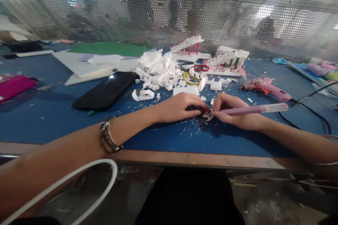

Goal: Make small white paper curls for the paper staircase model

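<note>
My left hand (182, 108) rests on the blue table with its fingers closed, pressing a small white piece (209, 116) at the fingertips. In a pencil-like grip, my right hand (233, 114) holds a pink pen-shaped craft knife (248, 109), its clear end pointing right. The knife's tip meets the white piece, though the fingers partly hide the contact. Fine white shavings lie on the table around both hands. Just beyond them is a pile of torn white foam scraps (158, 68), with yellow-handled scissors (191, 78) beside it.
A black phone (105, 91) lies left of the scraps. Two white stepped models (188, 47) stand at the back. A pink glue gun (274, 89) with black cables lies right. Behind are white sheets (76, 65), a green sheet (105, 48) and a perforated metal screen (153, 7).
</note>
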The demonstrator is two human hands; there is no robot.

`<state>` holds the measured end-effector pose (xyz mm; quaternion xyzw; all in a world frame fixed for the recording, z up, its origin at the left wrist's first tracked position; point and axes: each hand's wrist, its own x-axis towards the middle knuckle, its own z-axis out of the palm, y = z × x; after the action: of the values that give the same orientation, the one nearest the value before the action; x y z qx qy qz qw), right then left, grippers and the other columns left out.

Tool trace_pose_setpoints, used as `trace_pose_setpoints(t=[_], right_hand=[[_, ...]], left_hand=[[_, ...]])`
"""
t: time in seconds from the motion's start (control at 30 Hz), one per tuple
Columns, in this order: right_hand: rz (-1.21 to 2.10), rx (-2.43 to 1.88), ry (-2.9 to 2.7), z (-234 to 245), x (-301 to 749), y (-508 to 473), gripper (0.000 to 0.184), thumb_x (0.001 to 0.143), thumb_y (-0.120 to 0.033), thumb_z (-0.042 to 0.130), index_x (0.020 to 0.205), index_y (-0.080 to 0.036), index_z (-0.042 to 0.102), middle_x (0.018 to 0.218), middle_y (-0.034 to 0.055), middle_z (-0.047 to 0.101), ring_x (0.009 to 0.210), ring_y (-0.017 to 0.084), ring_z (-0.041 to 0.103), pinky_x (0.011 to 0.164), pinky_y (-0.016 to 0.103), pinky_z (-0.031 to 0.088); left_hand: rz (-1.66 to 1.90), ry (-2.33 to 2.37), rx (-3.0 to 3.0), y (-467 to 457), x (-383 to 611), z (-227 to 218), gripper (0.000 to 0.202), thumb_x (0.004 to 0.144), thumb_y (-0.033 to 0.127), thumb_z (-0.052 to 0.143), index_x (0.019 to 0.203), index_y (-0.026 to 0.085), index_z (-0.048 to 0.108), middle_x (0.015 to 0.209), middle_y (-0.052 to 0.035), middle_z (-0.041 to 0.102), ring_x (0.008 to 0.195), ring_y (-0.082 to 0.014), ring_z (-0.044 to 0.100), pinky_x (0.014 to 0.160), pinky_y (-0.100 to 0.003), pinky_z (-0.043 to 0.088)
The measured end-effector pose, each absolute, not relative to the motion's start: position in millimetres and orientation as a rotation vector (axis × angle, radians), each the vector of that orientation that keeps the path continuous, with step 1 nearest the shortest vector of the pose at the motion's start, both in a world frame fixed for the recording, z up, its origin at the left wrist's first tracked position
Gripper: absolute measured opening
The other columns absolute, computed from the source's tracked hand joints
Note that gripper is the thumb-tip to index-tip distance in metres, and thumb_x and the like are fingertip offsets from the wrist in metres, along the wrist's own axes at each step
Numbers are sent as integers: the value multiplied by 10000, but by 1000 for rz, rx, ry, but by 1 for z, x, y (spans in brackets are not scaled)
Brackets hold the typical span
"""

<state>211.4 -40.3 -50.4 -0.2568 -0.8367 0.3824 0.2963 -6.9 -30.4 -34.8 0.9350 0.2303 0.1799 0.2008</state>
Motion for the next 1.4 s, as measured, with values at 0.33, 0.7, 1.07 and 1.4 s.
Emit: trace_pose_setpoints(t=[0.33,0.7,1.07,1.4], right_hand=[[1026,-607,-2213,-51,214,-41,123,798,-225,553,752,-172,452,695,-12,495,619,78,447,536,208,353],[946,-643,-2255,-50,213,-39,95,792,-190,547,755,-170,462,681,-22,483,586,66,422,522,196,344],[1027,-563,-2256,-52,213,-39,129,803,-238,555,758,-175,451,676,-24,476,582,67,405,512,198,328],[1041,-585,-2226,-49,212,-40,115,798,-209,543,745,-172,448,679,-21,477,583,67,413,510,200,328]], left_hand=[[499,647,2651,-31,-3,-35,139,817,214,556,910,135,622,795,-31,627,772,-110,553,731,-202,399],[520,662,2617,-30,-3,-37,113,801,198,563,871,135,624,801,-29,610,760,-105,548,711,-200,408],[514,695,2489,-35,3,-37,130,785,248,591,846,138,622,799,-22,610,732,-99,541,679,-197,420],[509,698,2488,-36,3,-37,124,779,226,593,842,123,619,798,-24,610,727,-94,542,673,-192,423]])
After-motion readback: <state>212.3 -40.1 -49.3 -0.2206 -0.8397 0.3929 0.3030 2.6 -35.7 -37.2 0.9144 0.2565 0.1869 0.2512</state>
